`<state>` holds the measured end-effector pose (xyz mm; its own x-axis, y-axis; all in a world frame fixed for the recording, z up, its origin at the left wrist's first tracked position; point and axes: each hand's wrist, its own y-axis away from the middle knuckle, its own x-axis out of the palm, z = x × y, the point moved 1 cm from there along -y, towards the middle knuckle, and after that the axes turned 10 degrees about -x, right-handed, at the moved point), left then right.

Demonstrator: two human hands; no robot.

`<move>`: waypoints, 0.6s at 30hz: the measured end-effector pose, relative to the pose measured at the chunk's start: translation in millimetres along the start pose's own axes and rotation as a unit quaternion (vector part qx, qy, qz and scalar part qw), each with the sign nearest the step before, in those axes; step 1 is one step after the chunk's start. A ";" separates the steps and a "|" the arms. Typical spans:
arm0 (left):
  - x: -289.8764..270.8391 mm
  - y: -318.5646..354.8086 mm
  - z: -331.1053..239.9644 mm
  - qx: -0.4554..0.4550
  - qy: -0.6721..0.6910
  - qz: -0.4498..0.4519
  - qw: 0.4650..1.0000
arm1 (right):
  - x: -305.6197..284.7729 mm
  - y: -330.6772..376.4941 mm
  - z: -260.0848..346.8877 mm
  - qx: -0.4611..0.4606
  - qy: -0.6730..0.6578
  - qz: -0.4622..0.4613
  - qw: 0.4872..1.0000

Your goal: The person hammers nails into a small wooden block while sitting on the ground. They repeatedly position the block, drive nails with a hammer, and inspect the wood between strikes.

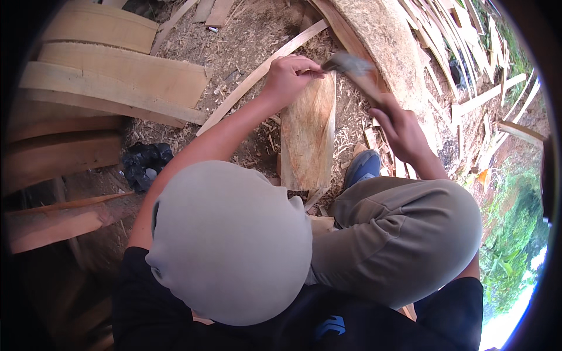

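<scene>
A hammer with a wooden handle and a grey metal head [349, 63], blurred by motion, is raised over the far end of a light wooden board [307, 131]. My right hand [401, 127] is closed around its handle, to the right of the board. At the board's far left corner, my left hand [291, 77] has its fingertips pinched together close to the hammer head. Whatever they hold, if anything, is too small to make out. The board runs lengthwise away from me, between my bent knees.
Thick planks [126, 76] are stacked at the left, with a crumpled black plastic bag [146, 165] nearer me. A large log [404, 64] lies beyond my right hand, and a long thin strip [263, 73] beyond my left. Wood shavings cover the ground. My blue shoe [363, 167] stands beside the board.
</scene>
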<state>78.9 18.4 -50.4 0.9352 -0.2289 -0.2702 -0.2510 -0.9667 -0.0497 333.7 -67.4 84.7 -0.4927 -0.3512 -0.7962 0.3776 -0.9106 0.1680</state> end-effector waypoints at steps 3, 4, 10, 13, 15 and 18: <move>-5.4 1.1 -0.7 0.004 -0.023 -0.007 1.000 | 3.5 0.3 1.0 0.014 -0.018 -0.015 1.000; -7.3 -0.7 -1.1 0.003 -0.021 -0.005 1.000 | 1.2 1.4 4.7 0.009 -0.038 -0.038 0.999; -4.3 1.3 0.5 -0.014 0.006 0.004 1.000 | 4.1 -0.3 -0.8 0.012 0.011 0.029 0.999; -6.2 1.1 -2.8 -0.009 -0.040 0.004 0.999 | 5.7 3.6 -2.2 0.031 -0.017 0.007 0.999; -13.3 4.4 -12.9 -0.016 -0.070 0.020 0.997 | 6.0 8.0 -1.0 0.040 -0.070 -0.025 0.996; -33.5 15.9 -20.8 0.128 -0.164 -0.177 0.962 | 1.9 15.7 -4.5 0.045 -0.124 -0.066 0.989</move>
<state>48.8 8.3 -22.2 0.8548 0.1977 -0.4799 -0.0250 -0.9079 -0.4185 342.2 -81.4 83.2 -0.7142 -0.2606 -0.6496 0.2310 -0.9639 0.1327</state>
